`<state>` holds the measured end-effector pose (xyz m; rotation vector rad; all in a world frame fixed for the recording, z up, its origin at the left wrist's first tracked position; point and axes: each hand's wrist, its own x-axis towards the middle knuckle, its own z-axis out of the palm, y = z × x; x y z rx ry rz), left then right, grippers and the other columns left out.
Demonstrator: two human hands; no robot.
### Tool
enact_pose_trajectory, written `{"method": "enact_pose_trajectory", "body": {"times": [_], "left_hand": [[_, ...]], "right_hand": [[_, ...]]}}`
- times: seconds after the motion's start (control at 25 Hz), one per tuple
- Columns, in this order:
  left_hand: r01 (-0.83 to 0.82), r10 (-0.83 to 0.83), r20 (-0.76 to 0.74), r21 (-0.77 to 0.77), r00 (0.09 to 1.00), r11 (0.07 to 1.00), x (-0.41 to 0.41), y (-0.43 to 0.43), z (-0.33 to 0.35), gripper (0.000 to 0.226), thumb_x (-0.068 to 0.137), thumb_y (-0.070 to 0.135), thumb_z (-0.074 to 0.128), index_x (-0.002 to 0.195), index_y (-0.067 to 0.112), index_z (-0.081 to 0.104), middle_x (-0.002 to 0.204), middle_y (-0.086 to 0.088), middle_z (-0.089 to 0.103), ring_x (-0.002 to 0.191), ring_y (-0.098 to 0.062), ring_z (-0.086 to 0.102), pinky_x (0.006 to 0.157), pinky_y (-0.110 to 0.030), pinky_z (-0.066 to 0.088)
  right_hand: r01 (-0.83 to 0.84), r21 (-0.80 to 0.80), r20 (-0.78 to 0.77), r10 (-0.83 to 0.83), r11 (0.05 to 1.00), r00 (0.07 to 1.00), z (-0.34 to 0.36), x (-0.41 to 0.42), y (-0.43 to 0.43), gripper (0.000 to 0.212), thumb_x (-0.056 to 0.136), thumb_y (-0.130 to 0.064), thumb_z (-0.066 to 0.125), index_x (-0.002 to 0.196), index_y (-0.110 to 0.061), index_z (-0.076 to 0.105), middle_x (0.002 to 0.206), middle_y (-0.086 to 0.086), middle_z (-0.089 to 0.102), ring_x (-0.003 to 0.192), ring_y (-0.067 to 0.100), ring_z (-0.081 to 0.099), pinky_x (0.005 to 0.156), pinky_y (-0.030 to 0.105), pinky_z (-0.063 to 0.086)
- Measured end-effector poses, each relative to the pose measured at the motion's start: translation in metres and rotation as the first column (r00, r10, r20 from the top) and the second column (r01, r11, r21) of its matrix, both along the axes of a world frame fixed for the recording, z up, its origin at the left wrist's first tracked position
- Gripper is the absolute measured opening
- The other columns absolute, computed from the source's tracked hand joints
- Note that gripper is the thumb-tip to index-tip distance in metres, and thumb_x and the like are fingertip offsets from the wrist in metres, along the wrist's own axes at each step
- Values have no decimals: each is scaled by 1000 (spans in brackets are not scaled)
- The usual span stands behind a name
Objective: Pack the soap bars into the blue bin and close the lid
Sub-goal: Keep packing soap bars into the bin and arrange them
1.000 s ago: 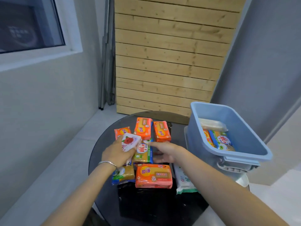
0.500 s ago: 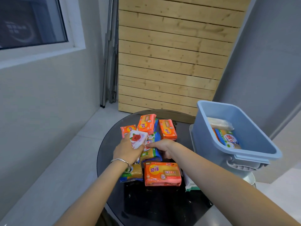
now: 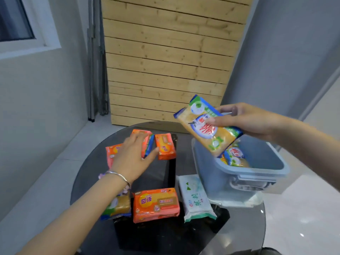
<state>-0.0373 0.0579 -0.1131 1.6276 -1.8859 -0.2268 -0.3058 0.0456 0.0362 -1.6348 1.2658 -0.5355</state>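
Observation:
My right hand (image 3: 248,118) holds a yellow soap bar in a blue and green wrapper (image 3: 206,129) tilted in the air over the near left corner of the blue bin (image 3: 257,172). More soap bars (image 3: 233,155) lie inside the bin. My left hand (image 3: 132,159) is spread palm down over the far orange soap bars, fingertips on an orange and blue pack (image 3: 147,144), gripping nothing. An orange bar (image 3: 164,146) lies just right of it. Closer to me lie a large orange bar (image 3: 156,205), a white and green pack (image 3: 195,197) and a yellow bar (image 3: 119,207) partly under my left forearm.
Everything stands on a round dark glass table (image 3: 239,227). The bin sits at its right side on a pale flat lid (image 3: 239,201). A wooden slat panel (image 3: 165,61) leans against the wall behind, with a folded metal frame (image 3: 95,70) to its left.
My right hand has lifted the yellow soap bar from the pile and carried it right, over the bin. My left hand has let go of the white pack and moved toward the far orange bars.

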Motion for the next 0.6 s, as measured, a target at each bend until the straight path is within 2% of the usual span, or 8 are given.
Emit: {"method": "enact_pose_trajectory", "body": {"times": [0.08,0.16,0.24,0.28,0.36,0.4,0.52,0.6], "left_hand": [[178,-193,-126,-121,973,977,-32,-10,28,46,89,44,49,129,22,48,130,2,51,122,-12,45,95,-19,32],[364,-383,-163,-134,909,921,-69,-23,50,38,90,43,48,123,24,54,124,8,56,117,-3,47,92,-14,36],[519,-521,-198,-65,830,852,-100,-41,62,35,89,46,47,112,25,61,115,9,63,109,-1,54,92,-16,42],[573,-563,-196,-8,803,820,-112,-51,66,35,87,50,46,104,25,65,108,7,68,103,-6,59,93,-25,45],[646,-626,-171,108,761,756,-130,-74,66,37,83,59,48,88,29,69,95,6,71,94,-12,64,90,-40,47],[664,-646,-153,153,748,732,-134,-84,64,36,79,63,50,85,34,69,95,10,71,95,-9,64,90,-41,48],[684,-681,-106,229,725,693,-144,-112,59,42,70,71,52,95,41,69,105,18,69,107,-9,61,96,-39,46],[718,-719,-120,280,685,638,-155,-125,62,41,68,69,52,93,41,69,103,18,71,104,-9,64,96,-37,48]], "right_hand": [[16,-83,39,-13,996,999,7,-31,-3,51,51,-45,82,97,-25,74,94,8,78,76,18,74,67,28,61],[46,-139,78,-36,989,996,5,-62,-8,41,55,-43,80,94,-30,75,94,6,78,76,17,75,62,25,59],[61,-163,87,-47,985,995,-3,-89,-14,39,59,-41,79,96,-30,74,95,6,78,78,18,75,59,22,58],[64,-171,76,-52,983,996,-8,-100,-17,39,59,-40,78,97,-29,73,95,5,78,79,18,75,59,22,58],[62,-179,40,-56,982,998,-21,-123,-25,40,59,-37,79,97,-30,73,95,3,78,80,18,75,59,23,58],[54,-175,29,-50,983,998,-28,-132,-28,40,59,-35,79,98,-30,72,95,2,78,81,18,75,60,24,58],[-9,-135,3,9,991,1000,-42,-154,-38,46,61,-34,81,104,-27,69,100,3,77,87,21,75,67,29,60],[-72,-127,-13,71,989,997,-46,-161,-44,49,61,-37,83,107,-27,68,101,2,77,90,22,74,70,29,60]]}}
